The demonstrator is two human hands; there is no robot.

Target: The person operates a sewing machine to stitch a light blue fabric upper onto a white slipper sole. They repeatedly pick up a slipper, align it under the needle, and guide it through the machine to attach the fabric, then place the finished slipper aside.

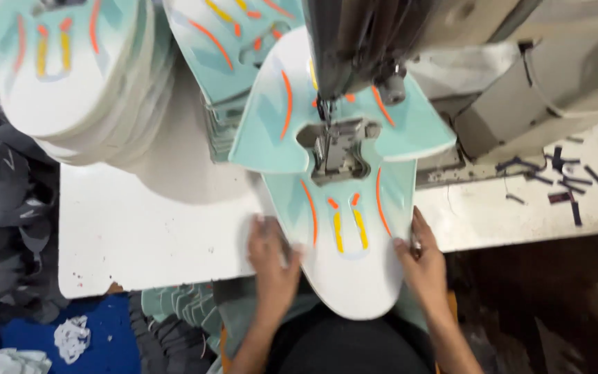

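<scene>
Holding one mint-and-white shoe upper [344,208] flat under the sewing machine [354,41], the left hand [271,260] presses its fingers down on the piece's left edge and the right hand [420,260] pinches the right edge, both half closed on it, with the presser foot [333,149] sitting in the piece's middle cut-out. Judging by position, stitching on this piece looks under way rather than finished. Counted: one machine, one piece being sewn, two stacks of like pieces [70,69] behind on the white desk [140,228], their number uncountable.
</scene>
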